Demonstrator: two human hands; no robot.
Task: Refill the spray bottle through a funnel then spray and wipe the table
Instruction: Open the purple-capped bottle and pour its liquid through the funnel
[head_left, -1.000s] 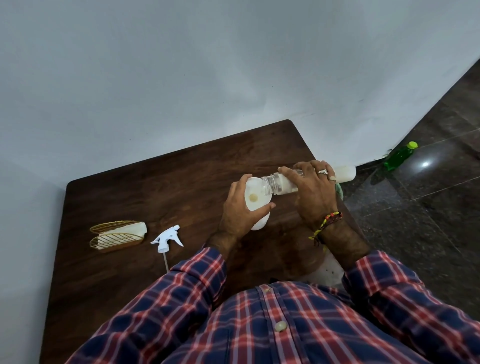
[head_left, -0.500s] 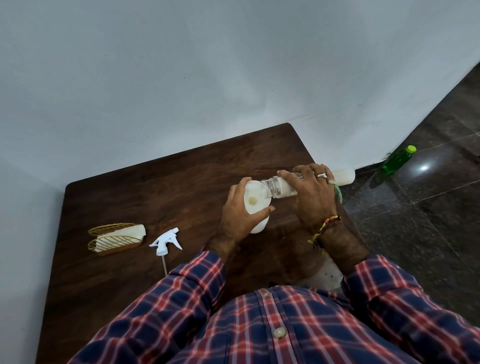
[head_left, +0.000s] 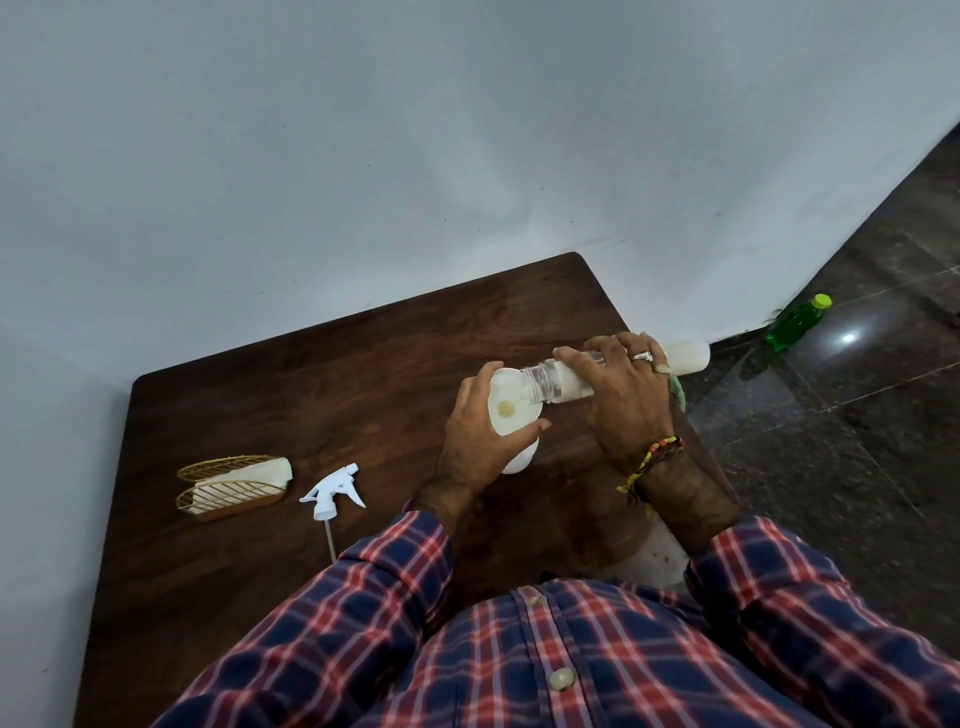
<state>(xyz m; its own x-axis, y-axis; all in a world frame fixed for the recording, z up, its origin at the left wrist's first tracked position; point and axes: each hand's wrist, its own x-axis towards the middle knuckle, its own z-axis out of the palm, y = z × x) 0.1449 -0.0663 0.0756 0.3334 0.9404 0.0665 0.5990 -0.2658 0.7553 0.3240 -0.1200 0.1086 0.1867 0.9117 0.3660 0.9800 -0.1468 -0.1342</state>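
A dark wooden desk (head_left: 291, 405) fills the middle of the view, pushed against a pale wall. Near the desk's 3 o'clock edge the left hand (head_left: 480, 436) wraps around a white funnel (head_left: 511, 408) seated on the spray bottle (head_left: 522, 457), its fingers (head_left: 527, 428) curled round the near rim and the thumb on the far side, so only the lower white body of the spray bottle shows below the palm. The right hand (head_left: 626, 400) grips a clear refill bottle (head_left: 566, 382) laid almost level, its fingers pressed over the barrel and its threaded open mouth resting over the funnel's bowl; milky white liquid lies inside, and the bottle's base sticks out past the knuckles towards 2 o'clock. Two rings sit on that hand and a beaded band (head_left: 649, 462) circles the wrist. The white trigger sprayer head (head_left: 332, 491) lies on its side on the desk at about 8 o'clock from the funnel, well apart from it, its thin dip tube pointing back towards the person. Further out at 9 o'clock stands a gold wire holder (head_left: 228, 491) with a pale folded cloth (head_left: 249, 473) inside. On the dark floor at 2 o'clock a green bottle (head_left: 795, 322) rests by the wall. Plaid sleeves (head_left: 379, 582) cross the lower view.
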